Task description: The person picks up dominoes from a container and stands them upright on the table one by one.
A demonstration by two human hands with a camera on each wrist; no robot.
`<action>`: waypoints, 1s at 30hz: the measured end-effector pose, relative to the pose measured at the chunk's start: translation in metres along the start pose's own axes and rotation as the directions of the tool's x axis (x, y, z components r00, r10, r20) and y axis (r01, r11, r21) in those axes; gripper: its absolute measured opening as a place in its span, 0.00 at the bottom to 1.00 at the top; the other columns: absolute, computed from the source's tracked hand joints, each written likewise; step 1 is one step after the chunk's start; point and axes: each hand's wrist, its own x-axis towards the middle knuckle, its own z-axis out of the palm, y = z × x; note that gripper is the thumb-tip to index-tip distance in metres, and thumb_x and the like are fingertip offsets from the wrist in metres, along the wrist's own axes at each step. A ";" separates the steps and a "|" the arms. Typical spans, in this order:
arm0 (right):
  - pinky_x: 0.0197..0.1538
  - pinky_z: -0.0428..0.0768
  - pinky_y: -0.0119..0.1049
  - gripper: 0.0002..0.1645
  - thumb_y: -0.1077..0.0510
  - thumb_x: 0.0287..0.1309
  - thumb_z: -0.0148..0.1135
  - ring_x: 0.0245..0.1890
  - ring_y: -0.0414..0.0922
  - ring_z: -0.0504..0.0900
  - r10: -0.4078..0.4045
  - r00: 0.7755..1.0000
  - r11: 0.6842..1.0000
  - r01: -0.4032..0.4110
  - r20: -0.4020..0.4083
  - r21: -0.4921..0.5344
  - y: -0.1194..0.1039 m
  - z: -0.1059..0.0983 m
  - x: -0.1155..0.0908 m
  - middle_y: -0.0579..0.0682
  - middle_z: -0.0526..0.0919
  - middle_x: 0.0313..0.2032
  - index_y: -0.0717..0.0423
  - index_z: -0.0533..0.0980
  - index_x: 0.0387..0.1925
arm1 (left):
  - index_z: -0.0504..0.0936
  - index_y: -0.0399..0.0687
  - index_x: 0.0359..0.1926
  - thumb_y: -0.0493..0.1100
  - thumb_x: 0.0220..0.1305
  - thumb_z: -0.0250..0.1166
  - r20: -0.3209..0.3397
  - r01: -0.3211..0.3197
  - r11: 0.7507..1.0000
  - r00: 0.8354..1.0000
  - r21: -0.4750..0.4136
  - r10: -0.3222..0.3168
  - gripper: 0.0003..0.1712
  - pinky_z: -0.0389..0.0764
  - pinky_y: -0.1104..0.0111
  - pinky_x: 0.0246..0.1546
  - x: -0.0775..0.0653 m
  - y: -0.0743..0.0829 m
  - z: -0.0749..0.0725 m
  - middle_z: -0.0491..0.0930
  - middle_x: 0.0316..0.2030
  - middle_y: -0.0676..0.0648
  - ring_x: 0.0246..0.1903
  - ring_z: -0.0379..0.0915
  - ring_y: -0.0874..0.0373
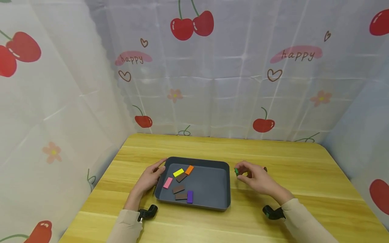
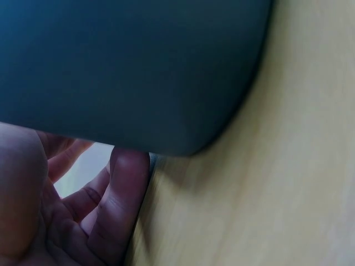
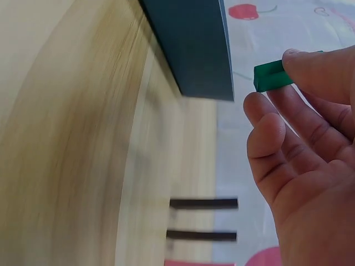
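A dark grey tray [image 1: 209,184] lies on the table with several small coloured blocks in its left half. My left hand [image 1: 150,177] holds the tray's left side, thumb at the rim; in the left wrist view its fingers [image 2: 125,199] are against the outer wall. To the right of the tray, my right hand [image 1: 253,175] pinches a green block [image 3: 272,76] between thumb and fingers, above the table. Inside the tray are a yellow block [image 1: 178,172], an orange block [image 1: 189,169], a pink block [image 1: 167,183], a purple block [image 1: 189,196] and several brown blocks [image 1: 178,189].
More blocks are on the table by the right hand, partly hidden by it in the head view. The right wrist view shows two dark brown blocks [image 3: 203,203] and a pink edge [image 3: 199,263]. A cherry-patterned curtain [image 1: 209,84] borders the wooden table [image 1: 273,152].
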 end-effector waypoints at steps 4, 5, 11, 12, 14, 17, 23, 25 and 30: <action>0.39 0.75 0.33 0.13 0.58 0.69 0.66 0.43 0.39 0.81 0.020 1.000 1.000 -0.019 -0.009 0.007 0.004 -0.007 -0.006 0.44 0.82 0.43 0.52 0.78 0.53 | 0.69 0.66 0.76 0.56 0.78 0.57 -0.020 -0.005 1.000 1.000 0.027 0.005 0.28 0.75 0.69 0.35 0.001 0.001 0.000 0.77 0.41 0.41 0.36 0.73 0.55; 0.39 0.75 0.33 0.13 0.58 0.69 0.66 0.43 0.39 0.81 0.025 1.000 1.000 -0.025 -0.012 0.008 0.005 -0.009 -0.008 0.44 0.82 0.43 0.53 0.78 0.53 | 0.69 0.66 0.76 0.56 0.78 0.57 -0.021 -0.008 0.999 1.000 0.035 0.009 0.28 0.74 0.69 0.35 0.001 0.001 0.000 0.76 0.40 0.42 0.35 0.72 0.55; 0.40 0.76 0.34 0.14 0.59 0.69 0.66 0.44 0.39 0.82 0.068 0.997 0.998 -0.068 -0.036 -0.007 0.012 -0.016 -0.017 0.44 0.83 0.43 0.53 0.78 0.54 | 0.69 0.66 0.76 0.56 0.78 0.57 -0.008 -0.003 0.999 1.000 0.034 0.003 0.28 0.73 0.68 0.31 0.003 0.001 -0.001 0.72 0.34 0.44 0.30 0.69 0.55; 0.41 0.76 0.34 0.14 0.59 0.69 0.66 0.44 0.39 0.82 0.077 0.996 0.997 -0.078 -0.039 -0.010 0.014 -0.016 -0.019 0.44 0.83 0.44 0.53 0.78 0.54 | 0.69 0.66 0.76 0.56 0.78 0.57 -0.009 0.000 1.000 1.000 0.031 0.001 0.28 0.73 0.68 0.30 0.003 0.001 0.000 0.72 0.34 0.44 0.30 0.70 0.54; 0.41 0.76 0.34 0.14 0.59 0.69 0.66 0.45 0.40 0.82 0.097 0.994 0.995 -0.098 -0.044 -0.012 0.017 -0.018 -0.023 0.45 0.84 0.45 0.52 0.78 0.54 | 0.69 0.67 0.75 0.56 0.78 0.57 -0.014 0.000 0.999 1.000 0.037 0.000 0.28 0.74 0.68 0.32 0.003 0.001 0.000 0.72 0.35 0.44 0.32 0.71 0.54; 0.42 0.76 0.34 0.13 0.59 0.69 0.65 0.47 0.40 0.83 0.121 0.991 0.992 -0.122 -0.054 -0.014 0.022 -0.022 -0.029 0.47 0.85 0.47 0.52 0.78 0.54 | 0.70 0.70 0.75 0.55 0.78 0.57 -0.019 0.005 1.000 1.000 0.029 -0.005 0.27 0.74 0.68 0.32 0.004 0.000 0.000 0.72 0.34 0.44 0.31 0.70 0.54; 0.40 0.78 0.34 0.13 0.57 0.70 0.66 0.47 0.39 0.82 0.162 0.984 0.987 -0.161 -0.079 0.019 0.031 -0.029 -0.044 0.50 0.85 0.48 0.52 0.78 0.53 | 0.70 0.70 0.75 0.55 0.79 0.56 -0.016 -0.008 0.999 1.000 0.043 0.008 0.26 0.75 0.66 0.39 0.002 0.000 0.001 0.78 0.43 0.42 0.37 0.74 0.53; 0.40 0.79 0.34 0.14 0.57 0.70 0.66 0.47 0.38 0.82 0.184 0.978 0.983 -0.182 -0.095 0.025 0.034 -0.032 -0.050 0.51 0.85 0.48 0.53 0.78 0.53 | 0.69 0.69 0.75 0.55 0.79 0.56 -0.018 -0.010 0.998 1.000 0.054 0.011 0.27 0.74 0.65 0.42 0.002 0.000 0.001 0.78 0.44 0.43 0.41 0.74 0.52; 0.42 0.81 0.33 0.18 0.55 0.70 0.66 0.46 0.37 0.83 0.231 0.962 0.973 -0.232 -0.142 0.012 0.042 -0.038 -0.066 0.52 0.84 0.50 0.57 0.77 0.57 | 0.69 0.68 0.75 0.56 0.79 0.57 -0.009 -0.001 0.999 1.000 0.041 0.001 0.28 0.73 0.68 0.32 0.002 -0.001 0.000 0.71 0.33 0.45 0.30 0.70 0.55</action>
